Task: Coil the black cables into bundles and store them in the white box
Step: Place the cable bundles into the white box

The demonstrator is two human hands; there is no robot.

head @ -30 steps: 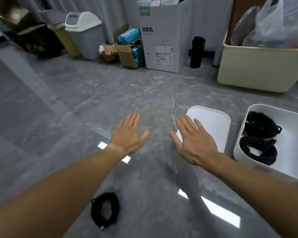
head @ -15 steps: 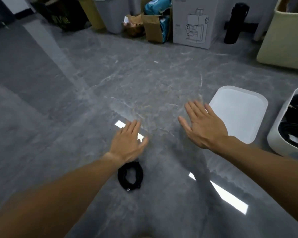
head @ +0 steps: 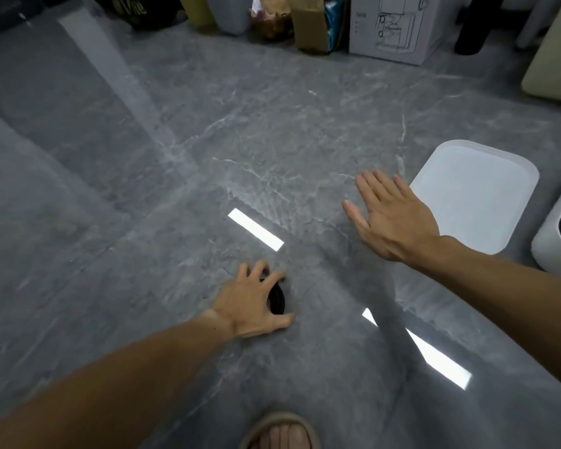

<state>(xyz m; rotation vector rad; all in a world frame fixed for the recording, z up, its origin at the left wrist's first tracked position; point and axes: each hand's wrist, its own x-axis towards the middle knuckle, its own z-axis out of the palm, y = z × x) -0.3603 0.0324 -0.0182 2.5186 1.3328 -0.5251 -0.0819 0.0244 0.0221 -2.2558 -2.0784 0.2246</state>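
Grey floor (head: 272, 124): left hand (head: 250, 303) covers coiled black cable (head: 277, 301)

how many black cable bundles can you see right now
2. One coiled bundle lies on the floor under the left hand. Another shows partly in the white box at the right edge; more may be hidden there.

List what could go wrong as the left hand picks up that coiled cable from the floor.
1. The left hand covers most of the black cable bundle, fingers curling over it; a partial grab may let the coil spring loose.
2. The white box sits far right, only partly in view, so the carry could miss its rim.
3. The white lid lies between hand and box, and the bundle could snag on it.
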